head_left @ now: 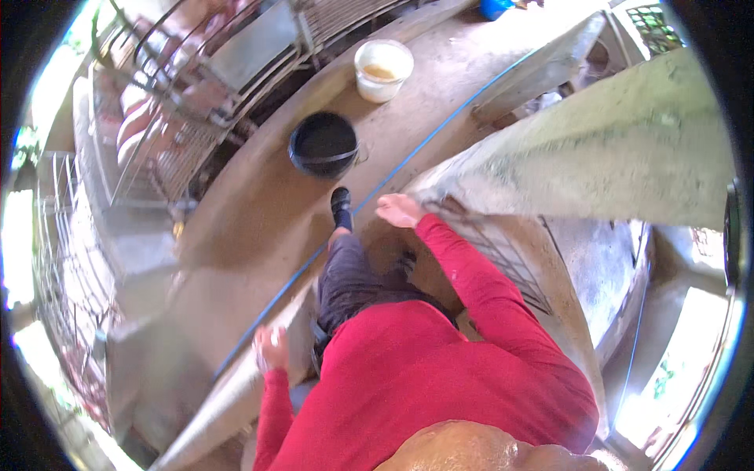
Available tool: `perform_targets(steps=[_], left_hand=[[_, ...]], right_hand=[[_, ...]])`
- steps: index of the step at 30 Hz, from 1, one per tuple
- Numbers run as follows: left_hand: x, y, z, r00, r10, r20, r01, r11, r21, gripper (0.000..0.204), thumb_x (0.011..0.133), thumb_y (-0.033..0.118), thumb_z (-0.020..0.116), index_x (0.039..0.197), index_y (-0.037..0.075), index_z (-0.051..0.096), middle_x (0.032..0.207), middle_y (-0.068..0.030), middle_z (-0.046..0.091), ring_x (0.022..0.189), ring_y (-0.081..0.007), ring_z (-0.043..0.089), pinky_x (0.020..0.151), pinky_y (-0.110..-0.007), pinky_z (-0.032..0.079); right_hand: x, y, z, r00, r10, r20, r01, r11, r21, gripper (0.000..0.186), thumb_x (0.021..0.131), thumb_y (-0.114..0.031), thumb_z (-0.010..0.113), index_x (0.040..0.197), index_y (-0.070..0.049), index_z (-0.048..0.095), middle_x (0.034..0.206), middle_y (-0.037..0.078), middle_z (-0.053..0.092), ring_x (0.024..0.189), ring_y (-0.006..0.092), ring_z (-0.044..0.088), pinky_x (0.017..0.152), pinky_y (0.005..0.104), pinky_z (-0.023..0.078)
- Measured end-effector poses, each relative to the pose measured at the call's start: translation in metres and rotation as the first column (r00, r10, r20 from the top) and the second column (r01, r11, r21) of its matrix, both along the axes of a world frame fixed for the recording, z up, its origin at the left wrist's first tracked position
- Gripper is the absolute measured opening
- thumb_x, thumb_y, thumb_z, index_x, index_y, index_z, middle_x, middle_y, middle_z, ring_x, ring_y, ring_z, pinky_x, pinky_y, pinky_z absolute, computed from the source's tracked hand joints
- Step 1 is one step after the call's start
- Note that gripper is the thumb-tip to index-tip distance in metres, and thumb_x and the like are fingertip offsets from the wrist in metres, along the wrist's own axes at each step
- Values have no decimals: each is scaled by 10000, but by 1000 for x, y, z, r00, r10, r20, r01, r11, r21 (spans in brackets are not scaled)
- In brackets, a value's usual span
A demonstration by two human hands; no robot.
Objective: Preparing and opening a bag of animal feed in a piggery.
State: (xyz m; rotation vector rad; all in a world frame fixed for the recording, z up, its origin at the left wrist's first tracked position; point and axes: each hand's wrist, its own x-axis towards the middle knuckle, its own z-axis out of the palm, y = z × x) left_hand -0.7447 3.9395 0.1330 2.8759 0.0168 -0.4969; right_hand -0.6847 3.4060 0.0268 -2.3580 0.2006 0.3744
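My right hand (399, 210) hangs in front of me beside the end of a concrete wall, its fingers curled in and nothing visible in them. Low on the left is my left hand (272, 348), over the edge of a low concrete ledge. Its fingers are blurred, with a small bright patch among them, so its grip is unclear. Ahead on the floor stands a black bucket (323, 144) with a handle, apart from both hands. Farther off is a white bucket (383, 71) with something yellowish-brown inside. One dark shoe (341, 201) is stepped forward near the black bucket.
A blue hose (440, 129) runs along the concrete walkway (259, 212). Metal-barred pens with pigs (137, 122) line the left. To the right rises a thick concrete wall (597, 157), with a metal grate (503, 255) below it. A blue container (495, 8) stands at the far end.
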Motion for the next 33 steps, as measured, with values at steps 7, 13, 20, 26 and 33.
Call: perform_targets(steps=[7,13,20,26,33], left_hand=[[2,64,-83,959,-64,-278,133,962,240,476,903,483,695,1130,66,723,1369,-170,618,1225,-398,594,983,-569,493],[154,9,-79,920,50,-388,-47,999,17,454,914,470,687,1134,73,714,1335,-155,624,1184,-376,600,949,-550,497],[353,-66,-91,831,225,-509,-455,801,-389,429,928,454,677,1138,81,704,1296,-137,631,1137,-352,607,908,-528,502],[449,-143,-101,803,210,-559,-519,708,-479,407,939,440,669,1141,88,695,1262,-122,637,1096,-331,614,873,-509,506],[503,-279,-126,766,119,-631,-485,751,-447,381,953,424,659,1145,96,685,1222,-104,644,1049,-306,621,833,-486,511]], right_hand=[[183,-67,-73,995,64,-82,-78,982,-172,367,914,-359,579,957,-13,696,954,212,723,983,432,686,858,510,539],[226,-186,-67,895,333,-296,-445,714,-540,225,866,-189,571,826,-52,745,881,197,739,867,363,738,745,487,594],[162,-333,-20,890,113,-441,-378,724,-577,252,658,-152,799,900,-101,752,897,106,770,871,314,750,739,450,602],[145,-361,6,513,-625,-588,690,708,-151,307,973,-245,546,1084,2,688,999,163,754,850,308,765,599,439,628],[116,-483,-26,187,-851,-490,928,317,-196,195,855,-143,667,1015,-44,720,797,144,707,704,322,720,573,459,564]])
